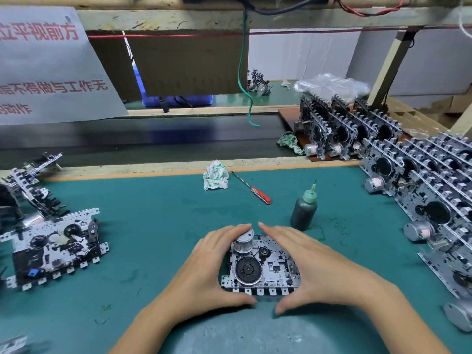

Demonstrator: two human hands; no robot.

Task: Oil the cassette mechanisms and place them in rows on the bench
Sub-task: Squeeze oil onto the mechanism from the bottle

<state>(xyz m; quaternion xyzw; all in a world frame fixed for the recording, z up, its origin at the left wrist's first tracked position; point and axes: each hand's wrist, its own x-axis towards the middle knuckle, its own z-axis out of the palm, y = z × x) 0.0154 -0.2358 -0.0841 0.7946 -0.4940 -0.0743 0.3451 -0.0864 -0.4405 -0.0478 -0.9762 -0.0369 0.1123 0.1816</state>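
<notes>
Both hands, left [204,272] and right [314,267], cupped the cassette mechanism [260,267] between them, fingers curled round its edges; the oil bottle [304,210] just beyond the right hand risked toppling.

Green mat [143,226] over the bench, worn pale at the near edge. Beyond the fingertips, a wooden strip [153,169], then a dark conveyor belt [143,139]. Higher up, a wooden beam [229,19], hanging brown cardboard [189,65] and a printed paper sign [48,65]. Far right, white wall panels [301,54].
</notes>
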